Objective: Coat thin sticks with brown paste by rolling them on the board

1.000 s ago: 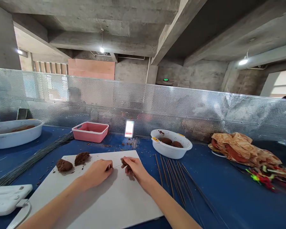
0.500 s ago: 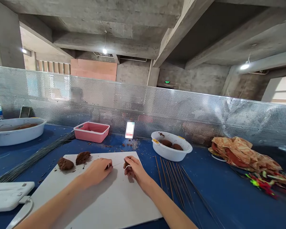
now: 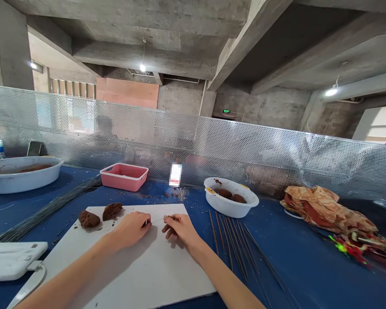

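My left hand is closed above the white board, fingers curled in a pinch with a dark bit showing beneath them. Facing it, my right hand pinches with thumb and index finger while its other fingers curl loosely. A faint thin stick spans the gap between both hands; whether it is wire or wood I cannot tell. Two brown lumps of clay-like paste, one torn and one rounder, rest on the board's far left corner. Right of the board lie several thin brown-coated sticks.
A white basin with brown lumps stands behind the sticks, a pink basket farther left. Another basin, a bundle of thin grey rods and a white power bank with cable occupy the left. Crumpled cloth lies right.
My right hand has shifted slightly left, closer to my left hand, and its fingers have turned a little. My left hand stays nearly in place.
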`<state>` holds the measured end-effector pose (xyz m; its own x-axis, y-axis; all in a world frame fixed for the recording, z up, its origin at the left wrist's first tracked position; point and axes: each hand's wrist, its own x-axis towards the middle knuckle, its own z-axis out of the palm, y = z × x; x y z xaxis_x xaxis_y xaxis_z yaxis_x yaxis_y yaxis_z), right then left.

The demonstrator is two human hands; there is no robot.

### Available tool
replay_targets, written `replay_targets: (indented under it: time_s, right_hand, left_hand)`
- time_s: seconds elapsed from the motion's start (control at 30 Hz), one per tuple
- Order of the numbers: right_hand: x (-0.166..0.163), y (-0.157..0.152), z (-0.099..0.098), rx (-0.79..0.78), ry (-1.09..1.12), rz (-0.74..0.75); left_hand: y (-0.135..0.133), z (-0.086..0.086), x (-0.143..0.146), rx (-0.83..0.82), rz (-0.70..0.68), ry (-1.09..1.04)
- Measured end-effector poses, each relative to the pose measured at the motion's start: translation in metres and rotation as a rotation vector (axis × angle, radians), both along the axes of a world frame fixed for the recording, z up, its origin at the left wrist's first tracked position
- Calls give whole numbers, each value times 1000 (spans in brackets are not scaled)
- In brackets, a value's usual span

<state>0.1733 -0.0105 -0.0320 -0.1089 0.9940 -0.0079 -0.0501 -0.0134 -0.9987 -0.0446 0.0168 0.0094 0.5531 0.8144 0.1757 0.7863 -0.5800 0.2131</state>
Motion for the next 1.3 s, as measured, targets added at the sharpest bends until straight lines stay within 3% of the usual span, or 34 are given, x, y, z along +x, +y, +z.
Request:
replay_targets:
  time_s: [0.33,0.6,0.9,1.1,1.3]
  right_hand:
    - [1,2,1,-18,76,-26]
    - [0,0,6,21,139,-177]
    - [1,-1,6,69,10,-118]
    - [1,3,3,-64,58,-161]
    - [1,2,1,-22,68,-47]
  left_hand:
    - [0,1,0,-10,-13,8]
    - [4,-1,-1,-19,-9,2]
    - [9,-7,-2,4,-14,15]
    - [9,-7,-3,-2,-13,1]
    - [9,-8,-3,1,-16,0]
